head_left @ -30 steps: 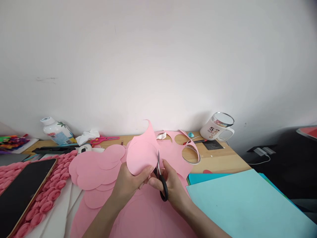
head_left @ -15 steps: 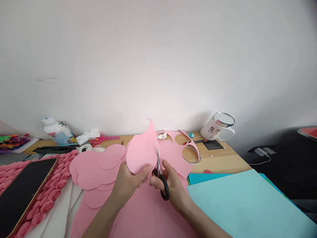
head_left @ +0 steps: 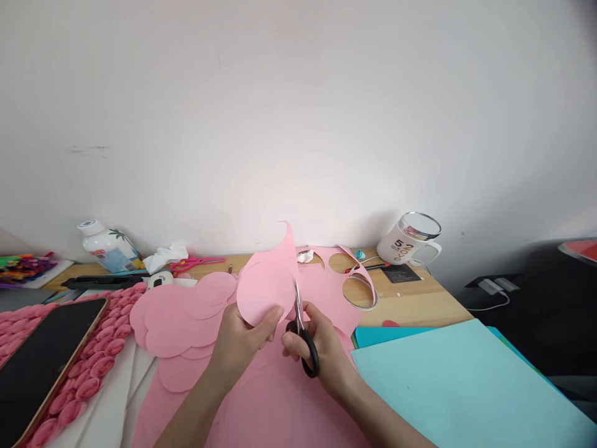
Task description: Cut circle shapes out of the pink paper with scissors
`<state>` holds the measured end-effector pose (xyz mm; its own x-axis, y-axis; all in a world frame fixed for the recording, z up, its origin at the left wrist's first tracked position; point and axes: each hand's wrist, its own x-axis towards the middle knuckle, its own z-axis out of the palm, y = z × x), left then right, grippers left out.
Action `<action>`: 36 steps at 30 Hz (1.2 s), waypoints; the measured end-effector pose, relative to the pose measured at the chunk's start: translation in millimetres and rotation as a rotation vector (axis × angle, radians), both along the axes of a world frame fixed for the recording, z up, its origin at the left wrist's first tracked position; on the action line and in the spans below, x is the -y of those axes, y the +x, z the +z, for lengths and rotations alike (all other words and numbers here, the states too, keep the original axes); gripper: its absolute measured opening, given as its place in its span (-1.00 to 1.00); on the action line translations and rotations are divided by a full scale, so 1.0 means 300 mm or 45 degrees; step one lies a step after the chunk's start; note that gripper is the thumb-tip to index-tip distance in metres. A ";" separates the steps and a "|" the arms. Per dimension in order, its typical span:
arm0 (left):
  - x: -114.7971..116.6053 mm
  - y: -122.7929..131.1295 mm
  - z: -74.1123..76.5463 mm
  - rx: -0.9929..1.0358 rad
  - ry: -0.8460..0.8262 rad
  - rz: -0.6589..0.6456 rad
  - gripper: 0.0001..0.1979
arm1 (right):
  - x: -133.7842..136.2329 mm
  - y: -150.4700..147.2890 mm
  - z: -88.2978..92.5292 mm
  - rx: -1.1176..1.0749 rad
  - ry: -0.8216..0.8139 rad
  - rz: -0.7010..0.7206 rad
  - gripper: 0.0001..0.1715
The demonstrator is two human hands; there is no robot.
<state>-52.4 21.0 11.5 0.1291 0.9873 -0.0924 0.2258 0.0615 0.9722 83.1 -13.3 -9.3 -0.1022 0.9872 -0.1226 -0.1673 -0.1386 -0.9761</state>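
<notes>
A round piece of pink paper (head_left: 265,291) is pinched between the thumb and fingers of my left hand (head_left: 247,333). From its upper edge a curved pink strip rises to a thin tip. My right hand (head_left: 321,345) has its fingers in the handles of black-handled scissors (head_left: 308,348). The blades point up at the right edge of the round piece. Several overlapping pink circles (head_left: 186,317) lie left of my left hand. Behind my right hand lies a pink sheet (head_left: 321,283) with round holes cut in it.
A white mug (head_left: 405,242) and a black card (head_left: 400,273) stand and lie at the back right. Light blue sheets (head_left: 466,386) cover the right front. At left are a phone (head_left: 44,367), a white bottle (head_left: 107,246) and pink scissors (head_left: 198,262).
The round piece in my left hand has turned and shifted slightly left, and the strip's tip stands a little higher. The scissor blades have moved slightly left and look closer together.
</notes>
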 end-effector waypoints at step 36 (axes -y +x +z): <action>0.012 0.012 0.016 -0.018 -0.017 -0.061 -0.67 | -0.008 -0.003 -0.022 -0.108 0.069 0.023 -0.43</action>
